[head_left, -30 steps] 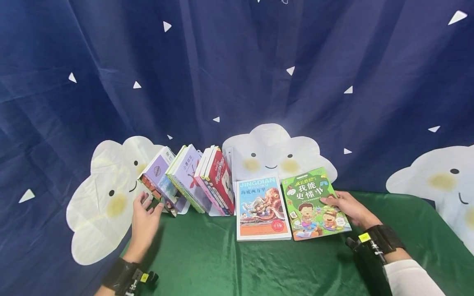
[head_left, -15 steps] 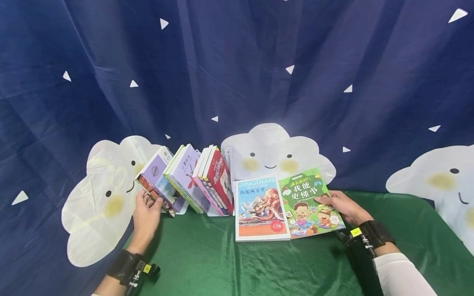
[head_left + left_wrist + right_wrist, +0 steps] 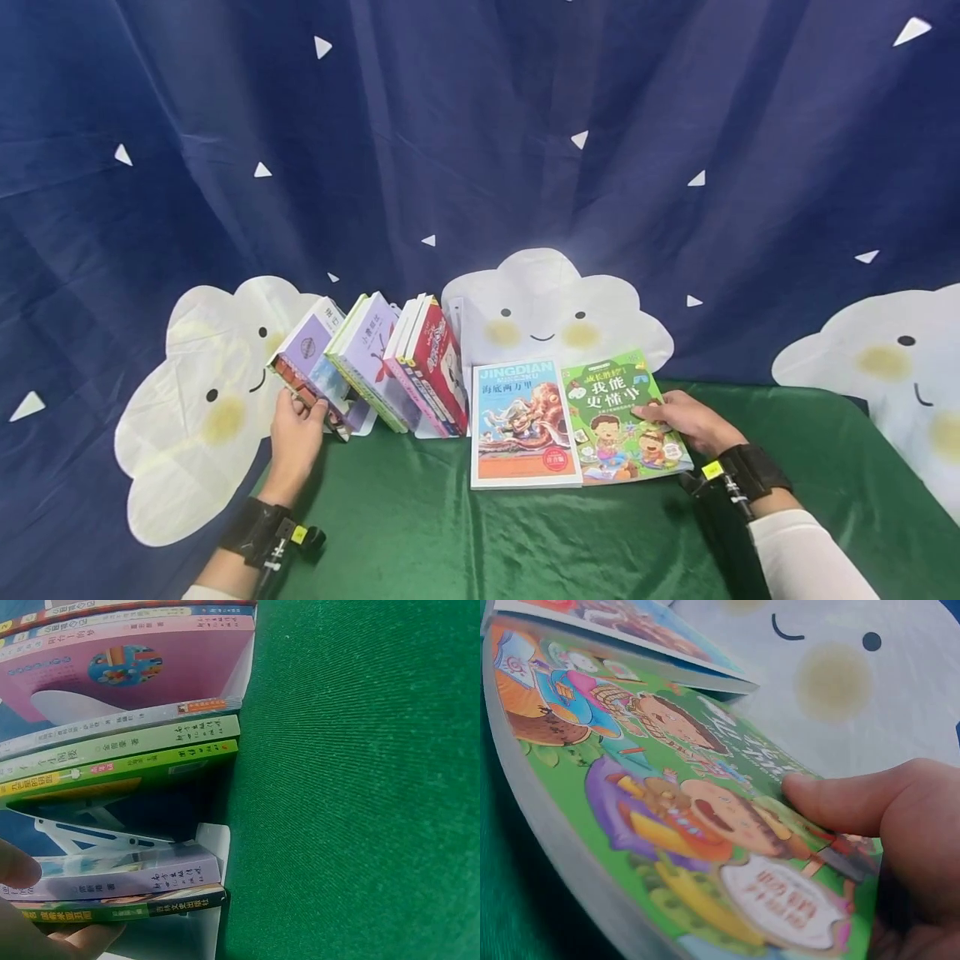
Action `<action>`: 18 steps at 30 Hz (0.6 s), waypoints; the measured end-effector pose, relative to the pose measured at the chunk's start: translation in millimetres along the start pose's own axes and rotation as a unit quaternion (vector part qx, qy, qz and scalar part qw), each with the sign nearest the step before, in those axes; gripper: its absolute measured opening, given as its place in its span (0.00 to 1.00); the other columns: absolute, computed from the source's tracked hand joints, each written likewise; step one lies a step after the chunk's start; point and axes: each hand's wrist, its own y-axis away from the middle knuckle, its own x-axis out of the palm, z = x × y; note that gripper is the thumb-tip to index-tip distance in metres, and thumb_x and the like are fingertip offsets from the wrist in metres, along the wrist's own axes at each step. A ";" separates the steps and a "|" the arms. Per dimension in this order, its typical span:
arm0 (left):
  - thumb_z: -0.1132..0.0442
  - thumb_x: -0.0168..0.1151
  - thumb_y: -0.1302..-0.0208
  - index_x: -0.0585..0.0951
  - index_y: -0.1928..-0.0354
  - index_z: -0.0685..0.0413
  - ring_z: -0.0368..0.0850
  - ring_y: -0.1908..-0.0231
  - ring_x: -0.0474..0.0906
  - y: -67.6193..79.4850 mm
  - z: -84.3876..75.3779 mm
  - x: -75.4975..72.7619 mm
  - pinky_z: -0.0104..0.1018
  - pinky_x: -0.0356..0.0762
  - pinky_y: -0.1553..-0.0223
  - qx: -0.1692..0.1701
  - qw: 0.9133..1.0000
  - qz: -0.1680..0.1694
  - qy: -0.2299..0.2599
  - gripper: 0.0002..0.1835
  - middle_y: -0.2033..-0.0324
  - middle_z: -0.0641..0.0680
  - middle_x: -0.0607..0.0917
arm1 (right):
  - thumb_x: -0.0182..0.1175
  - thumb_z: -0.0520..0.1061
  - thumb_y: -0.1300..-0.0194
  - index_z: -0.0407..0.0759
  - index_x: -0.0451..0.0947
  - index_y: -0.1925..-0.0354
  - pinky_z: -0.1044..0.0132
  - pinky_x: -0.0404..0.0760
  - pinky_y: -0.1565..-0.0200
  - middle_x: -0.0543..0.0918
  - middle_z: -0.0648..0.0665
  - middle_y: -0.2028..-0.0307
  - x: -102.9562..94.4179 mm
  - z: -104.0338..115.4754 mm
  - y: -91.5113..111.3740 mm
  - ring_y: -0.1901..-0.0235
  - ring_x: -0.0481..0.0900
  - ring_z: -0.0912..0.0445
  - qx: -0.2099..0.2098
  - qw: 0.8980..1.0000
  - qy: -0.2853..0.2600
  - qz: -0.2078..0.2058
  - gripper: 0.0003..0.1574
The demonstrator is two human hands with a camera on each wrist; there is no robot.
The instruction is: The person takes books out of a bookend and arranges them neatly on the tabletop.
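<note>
In the head view my left hand (image 3: 296, 433) grips the leftmost pair of leaning books, a purple-covered book (image 3: 309, 343) and a book with a dark-ended spine (image 3: 180, 904). The left wrist view has the thumb on one side of the pair and fingers on the other. My right hand (image 3: 697, 421) holds a green children's book (image 3: 611, 442) by its right edge, thumb on the cover (image 3: 705, 817), other fingers hidden beneath. Its left edge meets a blue-and-orange octopus-cover book (image 3: 525, 425) lying beside it, face up.
Green and purple books (image 3: 367, 358) lean in the middle of the row, and red and pink books (image 3: 431, 367) to their right. White bookends (image 3: 214, 840) stand among them. A green cloth (image 3: 450, 533) covers the table; behind hangs a dark blue curtain (image 3: 487, 167) with clouds.
My right hand has brought the green book left, against the octopus-cover book, and lowered its top edge. My left hand has gone from loosely spread fingers to gripping the leftmost books.
</note>
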 end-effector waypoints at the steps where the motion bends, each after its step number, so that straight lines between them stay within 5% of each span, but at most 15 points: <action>1: 0.61 0.55 0.23 0.68 0.34 0.57 0.28 0.53 0.79 -0.3 0.4 0.7 0.13 0.70 0.56 0.001 1.000 -0.001 0.000 0.20 0.47 0.65 0.87 | 0.56 0.52 0.21 0.29 0.76 0.44 0.56 0.91 0.60 0.90 0.47 0.66 0.4 -0.3 0.6 0.66 0.90 0.53 0.003 1.000 0.006 -0.002 0.26; 4: 0.62 0.55 0.24 0.69 0.36 0.59 0.28 0.56 0.80 -1.5 1.0 2.2 0.13 0.70 0.59 0.003 1.000 -0.001 0.001 0.19 0.47 0.67 0.87 | 0.56 0.53 0.21 0.30 0.79 0.48 0.57 0.90 0.63 0.89 0.46 0.68 1.8 -0.9 2.5 0.69 0.89 0.54 0.014 0.999 0.041 -0.016 0.25; 9: 0.64 0.56 0.25 0.70 0.39 0.61 0.18 0.66 0.74 -3.7 1.5 3.7 0.15 0.70 0.63 0.003 1.000 -0.005 0.003 0.17 0.49 0.68 0.87 | 0.58 0.57 0.23 0.44 0.75 0.71 0.64 0.76 0.74 0.78 0.50 0.78 6.4 2.3 6.2 0.78 0.76 0.58 0.029 0.988 0.138 -0.066 0.23; 14: 0.64 0.56 0.25 0.71 0.39 0.61 0.27 0.68 0.77 -5.9 2.0 6.2 0.19 0.71 0.65 -0.005 1.000 -0.010 0.004 0.17 0.52 0.68 0.87 | 0.64 0.58 0.28 0.50 0.65 0.82 0.65 0.63 0.75 0.61 0.53 0.83 14.9 9.1 9.6 0.81 0.62 0.58 0.004 0.950 0.280 -0.139 0.30; 18: 0.65 0.55 0.25 0.71 0.39 0.61 0.29 0.67 0.77 -6.9 2.6 7.2 0.21 0.72 0.65 -0.011 1.000 -0.007 0.004 0.17 0.52 0.68 0.87 | 0.71 0.57 0.34 0.47 0.68 0.82 0.64 0.61 0.74 0.60 0.52 0.82 21.3 13.9 11.5 0.80 0.62 0.56 -0.008 0.915 0.353 -0.197 0.29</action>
